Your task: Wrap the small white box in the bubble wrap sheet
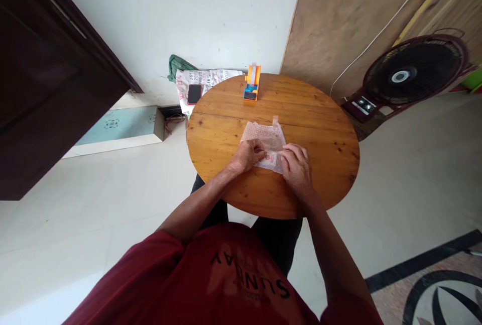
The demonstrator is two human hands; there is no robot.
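A sheet of clear bubble wrap [262, 131] lies on the round wooden table in front of me. Inside or under its near part shows a small white item with red print [270, 158]; what it is I cannot make out. My left hand [248, 156] has its fingers curled in a pinch on the wrap's left and middle part. At the right edge, my right hand [297, 167] grips the wrap between bent fingers and thumb. A short strip of clear tape [275, 120] sticks out from the wrap's far right corner.
An orange and blue tape dispenser [252, 84] stands near the far edge of the wooden table [320, 114]. Beyond it, a dark phone [194, 94] rests on a printed white sack [218, 77]. A large dark fan [406, 74] is at the right, a dark door [48, 74] at the left.
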